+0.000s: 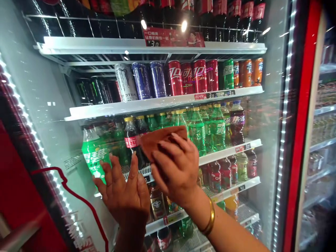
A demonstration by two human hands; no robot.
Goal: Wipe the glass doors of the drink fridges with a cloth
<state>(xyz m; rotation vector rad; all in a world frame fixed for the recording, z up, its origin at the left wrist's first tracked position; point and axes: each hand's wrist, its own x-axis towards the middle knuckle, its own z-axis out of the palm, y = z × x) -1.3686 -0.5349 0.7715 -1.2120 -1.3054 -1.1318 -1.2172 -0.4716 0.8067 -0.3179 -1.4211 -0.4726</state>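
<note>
My right hand (175,168) holds a brown cloth (160,138) under its bent fingers, up against what looks like the glass front of a drinks cooler. A gold bangle (210,217) circles that wrist. Lower and to the left, my left hand (124,192) is open with fingers spread upward, nothing in it; whether it touches the glass I cannot tell. Behind the hands stand a cola bottle (130,134) with a yellow cap and several green soda bottles (196,129). A large green-labelled bottle picture (93,150) shows left of my left hand.
Cans (157,80) line a white shelf (162,105) above the hands. Higher up, dark bottles stand behind a wire rail and a red price sign (173,37). More bottles (220,175) fill lower shelves. A red frame strip (301,122) runs down the right, with another stocked cooler beyond.
</note>
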